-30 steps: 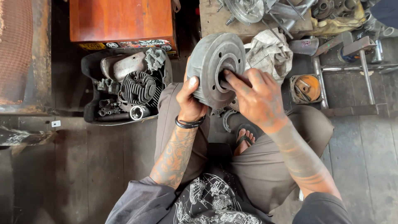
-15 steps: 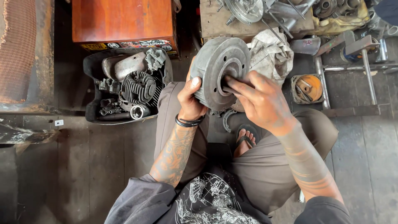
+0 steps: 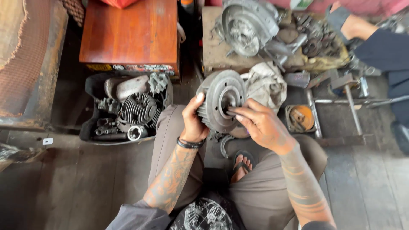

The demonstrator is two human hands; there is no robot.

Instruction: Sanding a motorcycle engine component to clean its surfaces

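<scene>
Gripping the round grey finned metal wheel (image 3: 219,100) at its rim is the left hand (image 3: 192,121). The right hand (image 3: 260,123) is half closed, its fingertips (image 3: 232,113) pressing inside the wheel's centre hole.

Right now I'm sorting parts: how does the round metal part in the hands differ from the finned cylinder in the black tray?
The round metal part is pale grey; the finned cylinder is dark, almost black. The round part is held up between the left hand and right hand; the cylinder lies among other pieces in the black tray. The round part shows a broad flat face; the cylinder shows stacked fins. Both are ribbed metal.
</scene>
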